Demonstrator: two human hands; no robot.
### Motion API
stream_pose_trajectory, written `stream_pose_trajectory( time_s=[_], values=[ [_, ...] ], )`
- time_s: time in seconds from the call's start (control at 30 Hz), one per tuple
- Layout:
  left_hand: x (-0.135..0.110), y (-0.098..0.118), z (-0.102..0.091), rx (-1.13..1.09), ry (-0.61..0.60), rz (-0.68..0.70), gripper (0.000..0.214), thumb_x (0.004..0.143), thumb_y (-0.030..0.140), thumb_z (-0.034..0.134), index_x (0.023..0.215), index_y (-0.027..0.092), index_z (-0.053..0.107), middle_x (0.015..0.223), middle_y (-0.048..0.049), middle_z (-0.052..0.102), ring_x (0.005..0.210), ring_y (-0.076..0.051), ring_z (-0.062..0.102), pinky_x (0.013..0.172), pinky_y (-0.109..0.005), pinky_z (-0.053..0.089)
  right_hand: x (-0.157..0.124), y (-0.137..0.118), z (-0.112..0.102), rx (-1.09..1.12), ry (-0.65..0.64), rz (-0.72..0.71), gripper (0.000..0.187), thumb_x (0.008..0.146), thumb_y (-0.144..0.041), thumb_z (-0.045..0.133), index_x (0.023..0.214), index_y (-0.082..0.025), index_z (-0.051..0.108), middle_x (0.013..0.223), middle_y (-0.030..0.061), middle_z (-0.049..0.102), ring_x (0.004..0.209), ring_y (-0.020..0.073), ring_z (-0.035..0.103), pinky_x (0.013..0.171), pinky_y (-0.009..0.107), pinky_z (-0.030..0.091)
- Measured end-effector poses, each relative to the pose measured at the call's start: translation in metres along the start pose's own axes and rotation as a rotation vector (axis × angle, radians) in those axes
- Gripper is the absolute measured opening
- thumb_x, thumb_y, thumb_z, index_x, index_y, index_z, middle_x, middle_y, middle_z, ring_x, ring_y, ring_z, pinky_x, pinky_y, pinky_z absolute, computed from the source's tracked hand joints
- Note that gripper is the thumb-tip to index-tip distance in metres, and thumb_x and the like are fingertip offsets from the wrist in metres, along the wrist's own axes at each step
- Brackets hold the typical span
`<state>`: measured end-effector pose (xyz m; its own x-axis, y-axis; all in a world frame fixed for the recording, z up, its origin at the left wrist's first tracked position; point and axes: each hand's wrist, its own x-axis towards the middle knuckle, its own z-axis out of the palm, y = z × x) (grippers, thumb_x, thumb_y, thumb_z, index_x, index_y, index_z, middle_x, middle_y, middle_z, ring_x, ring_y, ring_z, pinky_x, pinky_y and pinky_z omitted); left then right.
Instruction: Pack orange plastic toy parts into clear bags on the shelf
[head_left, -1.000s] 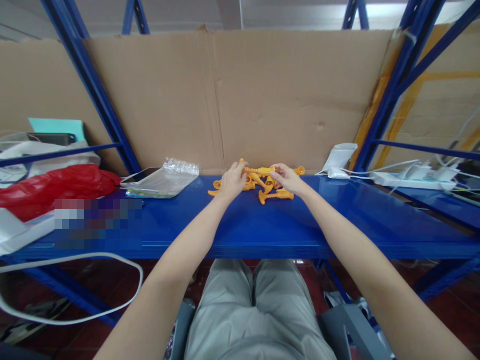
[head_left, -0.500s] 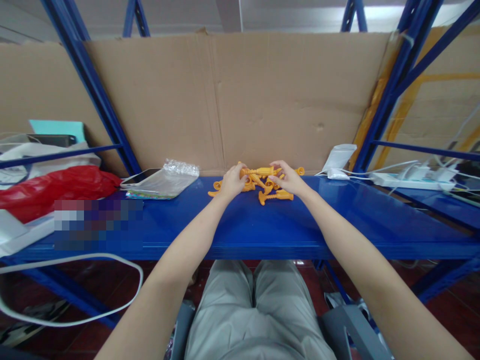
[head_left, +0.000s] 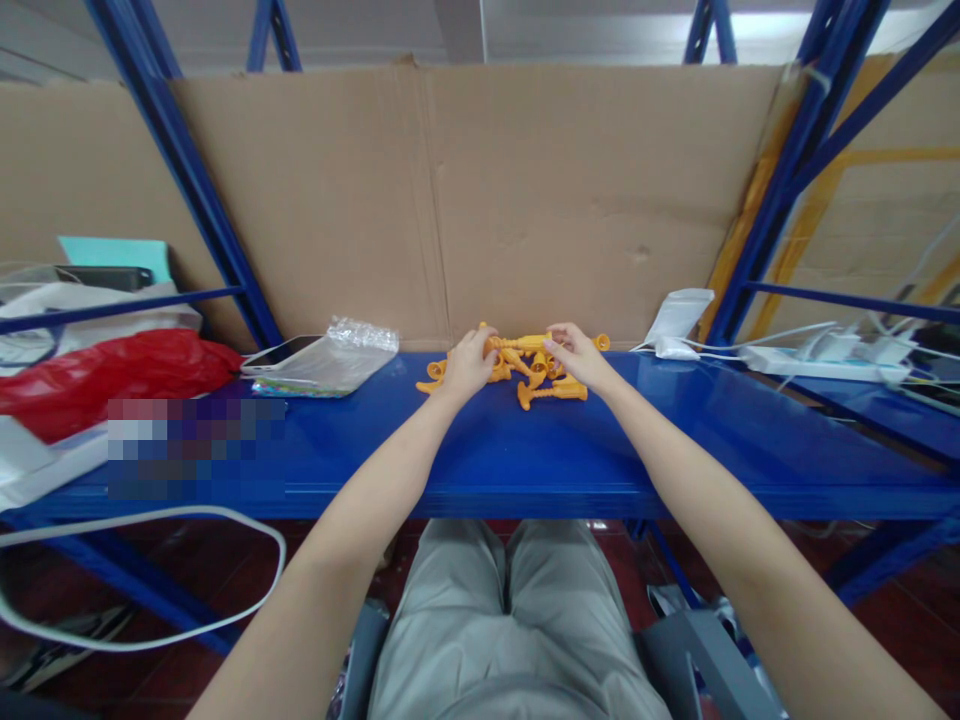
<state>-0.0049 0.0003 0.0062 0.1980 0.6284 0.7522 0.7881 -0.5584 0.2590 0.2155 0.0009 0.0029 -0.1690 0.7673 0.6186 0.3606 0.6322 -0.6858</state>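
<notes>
A small heap of orange plastic screw-like parts [head_left: 534, 374] lies at the back of the blue shelf [head_left: 525, 450], against the cardboard wall. My left hand [head_left: 468, 362] pinches the left end of one long orange part [head_left: 519, 343] held just above the heap. My right hand [head_left: 574, 355] pinches its right end. One loose orange part [head_left: 551, 393] lies in front of the heap, just below my right hand.
A clear plastic bag [head_left: 334, 356] and a phone [head_left: 279, 352] lie to the left. A red bag [head_left: 105, 375] sits at the far left. A white pouch [head_left: 679, 318], cables and a power strip [head_left: 817, 362] are on the right. Blue rack posts [head_left: 187, 180] flank the cardboard.
Both hands stay at the heap with small finger shifts on the long orange part; the part has hardly moved.
</notes>
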Motion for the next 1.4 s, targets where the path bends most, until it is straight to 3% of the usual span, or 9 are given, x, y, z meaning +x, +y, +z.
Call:
stream_pose_trajectory(
  time_s=[0.2,0.4,0.5,0.8,1.03,1.23,1.4],
  values=[
    [0.0,0.002,0.0,0.0,0.002,0.011,0.029,0.085,0.013,0.055,0.113,0.019,0.06,0.11,-0.0075,0.067,0.105,-0.02,0.063,0.096,-0.036,0.048,0.0,-0.003,-0.001,0.059,0.022,0.022,0.042,0.08,-0.039,0.064,0.115,-0.024,0.047,0.104,0.0042,0.057,0.064,0.0099,0.056,0.055,0.025,0.05],
    [-0.001,0.005,0.0,-0.01,-0.008,0.015,0.03,0.083,0.012,0.056,0.112,0.019,0.061,0.113,-0.0072,0.068,0.108,-0.02,0.062,0.098,-0.034,0.047,-0.005,-0.018,0.003,0.079,-0.05,0.262,0.039,0.092,-0.045,0.049,0.122,-0.02,0.044,0.082,0.0033,0.061,0.052,0.0117,0.055,0.047,0.025,0.044],
    [-0.001,0.006,0.0,-0.007,-0.021,0.003,0.031,0.084,0.013,0.055,0.114,0.02,0.06,0.115,-0.007,0.068,0.108,-0.02,0.062,0.098,-0.035,0.047,-0.005,-0.022,0.003,0.092,-0.041,0.282,0.033,0.091,-0.037,0.054,0.118,-0.02,0.047,0.078,0.0015,0.061,0.05,0.0104,0.054,0.047,0.024,0.044],
    [-0.002,0.006,-0.002,0.034,-0.056,-0.045,0.031,0.085,0.017,0.056,0.116,0.02,0.06,0.116,-0.0072,0.067,0.11,-0.021,0.062,0.097,-0.035,0.048,-0.003,-0.011,-0.002,0.105,-0.079,0.108,0.037,0.077,-0.028,0.066,0.112,-0.023,0.055,0.088,0.0013,0.061,0.055,0.0106,0.054,0.05,0.025,0.048],
    [-0.002,0.004,-0.002,0.042,-0.05,-0.089,0.03,0.086,0.02,0.055,0.116,0.022,0.061,0.114,-0.0071,0.068,0.111,-0.022,0.062,0.098,-0.036,0.048,-0.001,-0.002,-0.007,0.029,-0.042,-0.04,0.035,0.07,-0.02,0.063,0.104,-0.022,0.054,0.092,0.0009,0.058,0.061,0.0103,0.054,0.055,0.024,0.048],
    [-0.003,0.006,-0.003,0.021,-0.035,-0.076,0.031,0.085,0.019,0.056,0.115,0.022,0.062,0.114,-0.0071,0.069,0.109,-0.022,0.063,0.097,-0.036,0.049,-0.004,-0.005,-0.008,-0.204,-0.029,-0.056,0.032,0.071,-0.017,0.057,0.103,-0.02,0.056,0.09,0.0022,0.062,0.07,0.0153,0.057,0.068,0.031,0.05],
    [-0.003,0.009,-0.003,0.016,-0.048,-0.048,0.03,0.083,0.017,0.058,0.113,0.023,0.064,0.113,-0.0053,0.07,0.108,-0.021,0.064,0.097,-0.035,0.049,-0.004,-0.004,-0.008,-0.432,-0.029,-0.156,0.028,0.075,-0.023,0.061,0.103,-0.018,0.062,0.101,0.009,0.065,0.088,0.0229,0.061,0.083,0.04,0.049]
  ],
)
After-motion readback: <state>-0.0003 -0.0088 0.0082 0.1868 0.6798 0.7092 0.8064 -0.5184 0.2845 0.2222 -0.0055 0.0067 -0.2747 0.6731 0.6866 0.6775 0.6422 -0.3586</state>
